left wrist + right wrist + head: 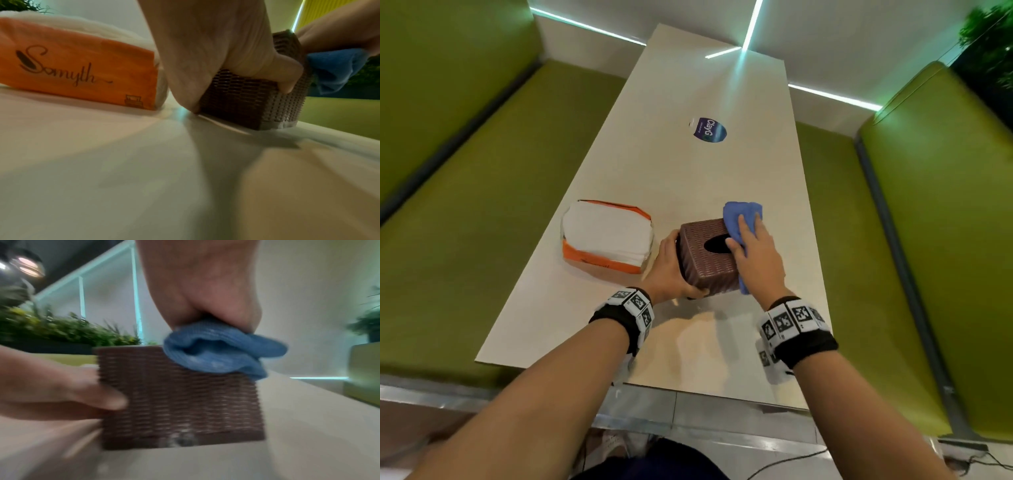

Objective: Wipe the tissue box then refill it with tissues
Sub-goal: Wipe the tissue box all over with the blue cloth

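Observation:
A brown woven tissue box (705, 263) stands on the pale table (688, 178) with its dark oval slot facing up. My left hand (671, 270) grips its left near corner, thumb on the near face (287, 78). My right hand (751, 246) lies with straight fingers on a blue cloth (739, 214), pressing it onto the box's top right edge. The cloth (222, 353) bunches under the palm and hangs over the box's right side (179, 402). An opened orange pack of white tissues (606, 236) lies left of the box, close to my left hand (216, 48).
A round purple sticker (709, 129) sits further up the table. Green padded benches (482, 205) flank the table on both sides. The table's near edge (654, 387) is just behind my wrists. Plants (61, 331) stand beyond the bench backs.

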